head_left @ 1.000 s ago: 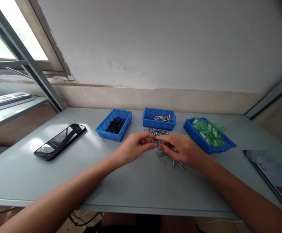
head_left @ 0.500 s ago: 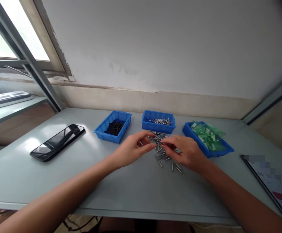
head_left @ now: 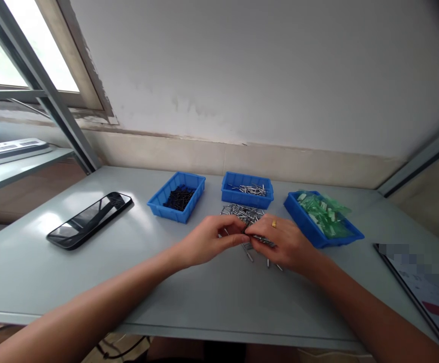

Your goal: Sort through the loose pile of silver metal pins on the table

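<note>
My left hand and my right hand meet fingertip to fingertip over a loose pile of metal pins on the grey table. Both hands are closed in a pinch around something small and dark between them, too small to make out. Behind the pile stands a blue bin with thin silvery pieces in it. The blue bin at the left holds black pieces. At the right, another blue bin is filled with green plastic packets.
A black phone lies on the table at the left. A tablet with a lit screen is at the right edge. A power strip rests on a side shelf, and metal posts rise at both sides.
My hands have come down slightly toward the near side, and their fingertips have closed together. More of the pile's far part shows now.
</note>
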Demonstrator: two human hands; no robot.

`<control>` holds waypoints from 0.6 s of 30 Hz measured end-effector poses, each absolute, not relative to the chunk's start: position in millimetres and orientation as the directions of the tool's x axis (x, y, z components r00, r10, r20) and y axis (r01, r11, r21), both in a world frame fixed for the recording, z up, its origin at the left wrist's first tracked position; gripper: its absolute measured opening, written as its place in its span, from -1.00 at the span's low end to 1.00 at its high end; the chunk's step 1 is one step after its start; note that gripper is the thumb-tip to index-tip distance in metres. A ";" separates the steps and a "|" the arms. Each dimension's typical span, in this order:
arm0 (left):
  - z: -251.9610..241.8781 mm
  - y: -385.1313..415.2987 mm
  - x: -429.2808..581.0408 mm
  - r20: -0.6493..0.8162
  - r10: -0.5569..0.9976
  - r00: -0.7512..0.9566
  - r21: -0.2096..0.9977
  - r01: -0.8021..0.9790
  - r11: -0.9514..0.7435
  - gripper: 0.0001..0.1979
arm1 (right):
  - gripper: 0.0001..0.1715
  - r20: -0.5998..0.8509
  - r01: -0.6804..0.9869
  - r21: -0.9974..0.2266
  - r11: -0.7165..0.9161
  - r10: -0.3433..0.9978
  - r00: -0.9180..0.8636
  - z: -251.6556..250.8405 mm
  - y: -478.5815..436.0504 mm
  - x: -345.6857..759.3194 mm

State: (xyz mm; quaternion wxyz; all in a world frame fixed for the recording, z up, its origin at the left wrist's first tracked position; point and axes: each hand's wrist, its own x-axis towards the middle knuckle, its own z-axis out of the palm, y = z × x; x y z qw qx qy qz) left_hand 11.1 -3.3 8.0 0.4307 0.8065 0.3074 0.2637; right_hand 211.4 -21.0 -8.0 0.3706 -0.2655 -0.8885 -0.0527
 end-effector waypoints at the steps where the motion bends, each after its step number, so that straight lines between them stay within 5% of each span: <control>1: 8.0 -2.7 10.8 0.163 0.727 0.668 0.851 0.277 -0.446 -0.82 | -0.84 0.698 0.508 -0.104 0.855 0.427 -0.576 -7.3 -21.0 212.1; 18: 9.3 -1.8 8.3 0.237 0.709 0.664 0.756 0.332 -0.564 -0.78 | -0.89 0.711 0.609 -0.113 0.785 0.492 -0.503 -2.5 -19.4 218.0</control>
